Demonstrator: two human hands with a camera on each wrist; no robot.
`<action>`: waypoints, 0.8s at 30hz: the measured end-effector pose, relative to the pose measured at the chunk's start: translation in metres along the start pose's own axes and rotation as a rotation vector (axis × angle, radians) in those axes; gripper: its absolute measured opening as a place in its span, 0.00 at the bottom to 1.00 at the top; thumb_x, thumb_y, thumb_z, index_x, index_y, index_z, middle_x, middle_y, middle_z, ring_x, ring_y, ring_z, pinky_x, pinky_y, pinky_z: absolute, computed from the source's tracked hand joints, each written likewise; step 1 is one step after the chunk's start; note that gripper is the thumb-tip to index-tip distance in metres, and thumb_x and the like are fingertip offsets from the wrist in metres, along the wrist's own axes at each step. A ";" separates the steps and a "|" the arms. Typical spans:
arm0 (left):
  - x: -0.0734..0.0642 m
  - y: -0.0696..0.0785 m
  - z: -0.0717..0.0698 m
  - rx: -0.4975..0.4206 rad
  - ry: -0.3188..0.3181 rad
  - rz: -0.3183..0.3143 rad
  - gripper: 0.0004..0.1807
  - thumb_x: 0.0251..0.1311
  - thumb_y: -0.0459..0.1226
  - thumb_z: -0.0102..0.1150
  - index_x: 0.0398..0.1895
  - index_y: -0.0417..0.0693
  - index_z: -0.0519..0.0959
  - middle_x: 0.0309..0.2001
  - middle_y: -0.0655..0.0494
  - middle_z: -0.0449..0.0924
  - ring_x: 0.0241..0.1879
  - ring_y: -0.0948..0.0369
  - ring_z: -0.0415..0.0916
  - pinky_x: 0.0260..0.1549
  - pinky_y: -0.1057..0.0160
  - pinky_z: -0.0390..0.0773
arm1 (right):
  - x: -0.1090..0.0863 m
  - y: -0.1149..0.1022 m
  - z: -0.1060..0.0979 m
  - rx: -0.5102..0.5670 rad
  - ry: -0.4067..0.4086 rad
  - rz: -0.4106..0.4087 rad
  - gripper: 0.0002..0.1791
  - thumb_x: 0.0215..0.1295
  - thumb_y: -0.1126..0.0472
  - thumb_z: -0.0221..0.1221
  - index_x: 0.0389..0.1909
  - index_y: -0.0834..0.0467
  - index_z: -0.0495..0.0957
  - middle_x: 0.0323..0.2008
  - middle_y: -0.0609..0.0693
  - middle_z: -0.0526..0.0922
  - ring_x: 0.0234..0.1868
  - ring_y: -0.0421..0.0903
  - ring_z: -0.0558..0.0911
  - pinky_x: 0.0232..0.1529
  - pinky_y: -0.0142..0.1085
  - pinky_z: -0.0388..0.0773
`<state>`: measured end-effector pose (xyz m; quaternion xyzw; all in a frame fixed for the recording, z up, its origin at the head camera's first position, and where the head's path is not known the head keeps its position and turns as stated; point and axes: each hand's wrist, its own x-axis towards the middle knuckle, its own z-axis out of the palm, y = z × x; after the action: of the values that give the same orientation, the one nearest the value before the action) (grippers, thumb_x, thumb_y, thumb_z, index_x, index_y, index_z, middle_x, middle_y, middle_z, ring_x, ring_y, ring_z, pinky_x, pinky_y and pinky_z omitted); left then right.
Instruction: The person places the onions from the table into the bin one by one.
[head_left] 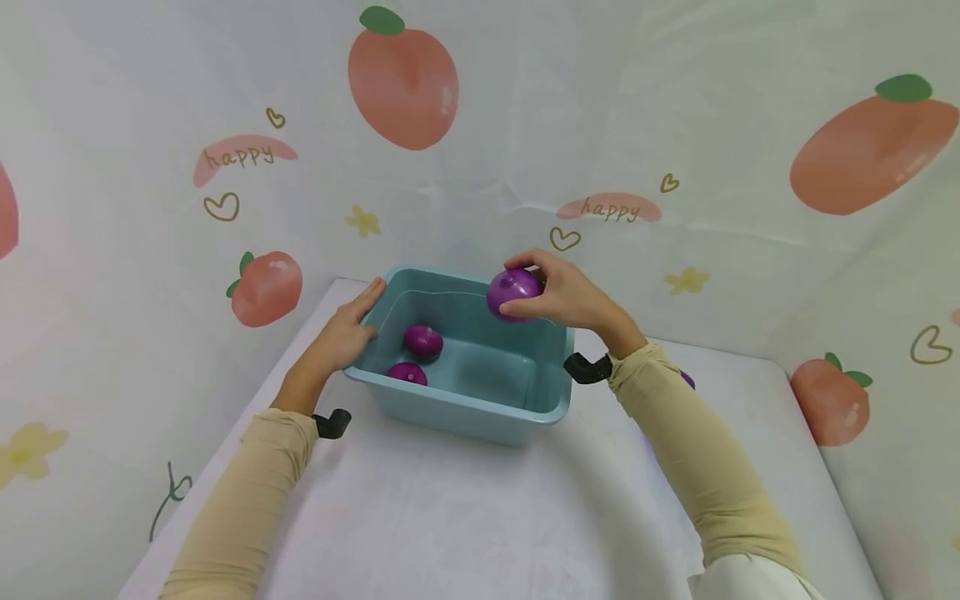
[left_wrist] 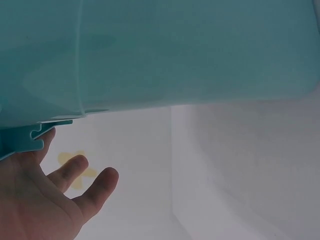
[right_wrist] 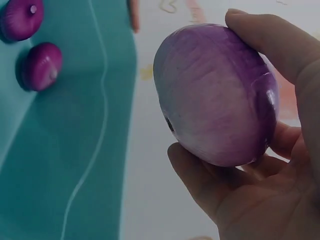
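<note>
My right hand (head_left: 566, 292) holds a round, shiny purple onion (head_left: 513, 293) between thumb and fingers, up by the far right part of a teal basin (head_left: 465, 425). Up close in the right wrist view, the onion (right_wrist: 215, 95) has a paler, streaked side facing the camera. My left hand (head_left: 345, 333) grips the basin's left rim, thumb on the inner side. From the left wrist, some fingers of that hand (left_wrist: 45, 195) spread loosely below the rim. Two smaller purple onions, one farther back (head_left: 423, 342) and one nearer (head_left: 407, 373), lie inside at the left.
Part of another purple thing (head_left: 687, 380) shows behind the right sleeve on the white table (head_left: 465, 517); its kind is hidden. A white fruit-print cloth (head_left: 495, 150) hangs close behind and beside the table. Each wrist wears a black piece, such as the right one (head_left: 587, 368).
</note>
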<state>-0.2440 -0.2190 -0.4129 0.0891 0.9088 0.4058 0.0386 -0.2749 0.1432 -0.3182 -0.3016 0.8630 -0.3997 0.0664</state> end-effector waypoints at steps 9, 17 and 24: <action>0.000 -0.001 -0.003 0.013 0.005 -0.028 0.45 0.63 0.28 0.43 0.83 0.58 0.45 0.84 0.58 0.39 0.84 0.45 0.37 0.77 0.32 0.45 | 0.055 0.011 0.046 0.105 -0.121 0.019 0.39 0.56 0.50 0.73 0.68 0.56 0.70 0.63 0.53 0.76 0.58 0.52 0.82 0.58 0.45 0.83; 0.001 0.001 0.000 -0.007 0.003 -0.020 0.45 0.62 0.26 0.44 0.83 0.56 0.46 0.84 0.57 0.40 0.84 0.45 0.37 0.77 0.33 0.45 | 0.083 0.023 0.088 0.116 -0.222 0.039 0.37 0.59 0.49 0.70 0.68 0.58 0.71 0.61 0.55 0.79 0.58 0.51 0.80 0.57 0.42 0.82; 0.001 0.002 0.001 -0.003 0.002 -0.025 0.45 0.63 0.27 0.44 0.83 0.57 0.46 0.84 0.59 0.40 0.84 0.46 0.37 0.77 0.33 0.45 | 0.084 0.035 0.105 0.067 -0.272 0.105 0.40 0.58 0.45 0.71 0.69 0.54 0.71 0.63 0.52 0.77 0.60 0.50 0.77 0.62 0.44 0.79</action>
<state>-0.2445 -0.2169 -0.4118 0.0774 0.9093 0.4066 0.0428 -0.3218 0.0441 -0.4034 -0.3050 0.8467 -0.3800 0.2136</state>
